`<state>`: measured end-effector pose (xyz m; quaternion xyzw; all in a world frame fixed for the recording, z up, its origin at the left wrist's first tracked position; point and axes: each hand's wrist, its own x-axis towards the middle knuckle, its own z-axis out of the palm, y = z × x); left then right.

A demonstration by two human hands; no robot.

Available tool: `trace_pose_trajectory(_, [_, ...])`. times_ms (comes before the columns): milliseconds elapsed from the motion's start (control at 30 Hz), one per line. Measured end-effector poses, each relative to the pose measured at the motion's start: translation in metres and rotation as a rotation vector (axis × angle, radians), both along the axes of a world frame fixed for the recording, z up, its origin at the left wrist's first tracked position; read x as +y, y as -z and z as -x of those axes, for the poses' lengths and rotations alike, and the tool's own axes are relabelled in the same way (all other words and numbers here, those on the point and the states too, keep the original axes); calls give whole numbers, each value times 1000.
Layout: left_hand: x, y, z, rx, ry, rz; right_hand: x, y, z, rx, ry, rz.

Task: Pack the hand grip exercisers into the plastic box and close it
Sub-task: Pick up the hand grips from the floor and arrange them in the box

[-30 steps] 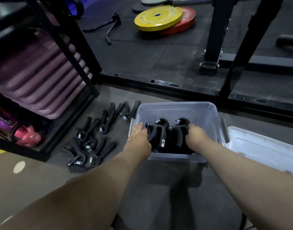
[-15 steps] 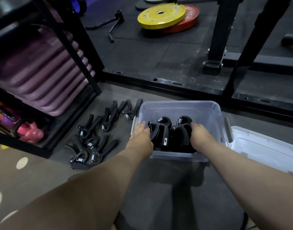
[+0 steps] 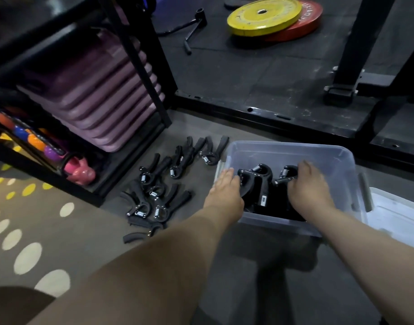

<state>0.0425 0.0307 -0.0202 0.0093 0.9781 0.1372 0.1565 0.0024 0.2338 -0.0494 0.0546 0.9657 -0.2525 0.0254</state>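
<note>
Far left of the plastic box (image 3: 295, 150), a black metal rack (image 3: 140, 55) holds a slanted stack of smooth purple boards (image 3: 102, 95). A glossy pink kettlebell (image 3: 80, 171) sits on its lowest shelf. Just left of the box, the loose exercisers (image 3: 154, 198) lie scattered on the grey floor: black V-shaped handles joined by bright coiled steel springs.

The left hand (image 3: 227, 193) reaches over the box's left rim, its fingers fairly straight and pressed against the left side of the packed exercisers (image 3: 259, 184). These stand bunched inside the box with springs up and curved handles down, one showing a small pale counter window. The box is translucent, frosted and rectangular with rounded corners, and it is open.

The right hand (image 3: 309, 188) curls its fingers over the right side of the same bunch, grasping it. Touching the box's right side lies the white lid (image 3: 398, 214), flat on the floor. Well beyond the box, a yellow plate (image 3: 264, 16) overlaps a red plate (image 3: 311, 17) on black rubber matting.
</note>
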Motion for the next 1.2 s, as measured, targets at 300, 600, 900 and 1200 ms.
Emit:
trace_pose_trajectory(300, [-57,-2,21,-7,-19,94,-112,-11,3,97,-363,150])
trace_pose_trajectory(600, [-139,5,69,-226,-265,235,-153,19,20,104,-475,38])
trace_pose_trajectory(900, [-165,50,124,-260,-716,-238,-150,30,10,143,-456,96])
trace_pose_trajectory(1200, [-170,108,130,-196,-860,-234,-151,25,9,92,-433,153])
